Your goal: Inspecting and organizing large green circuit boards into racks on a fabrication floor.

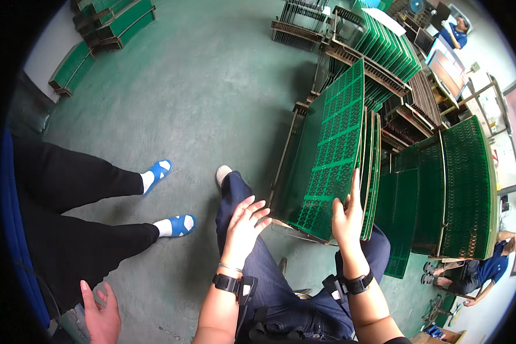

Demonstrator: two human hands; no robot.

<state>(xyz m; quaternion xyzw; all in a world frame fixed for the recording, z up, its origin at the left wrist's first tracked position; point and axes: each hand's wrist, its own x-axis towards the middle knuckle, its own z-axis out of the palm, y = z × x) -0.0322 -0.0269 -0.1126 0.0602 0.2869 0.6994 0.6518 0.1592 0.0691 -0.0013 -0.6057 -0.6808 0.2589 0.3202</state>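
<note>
A large green circuit board panel (332,149) stands tilted at the front of a rack in front of me, with several more green panels (374,172) close behind it. My right hand (348,221) is at its right edge, the index finger stretched up along the edge and the thumb apart over the face. The other right fingers are mostly hidden, and I cannot tell how firmly it touches. My left hand (246,226) is open in the air, left of the panel's lower corner, fingers spread and holding nothing.
More racks of green panels (384,49) stand behind, and a tall stack (464,189) is to the right. At the left stands a person in dark trousers (80,223), one open hand (100,315) near me. Other people sit at right (481,269) and far right (456,33).
</note>
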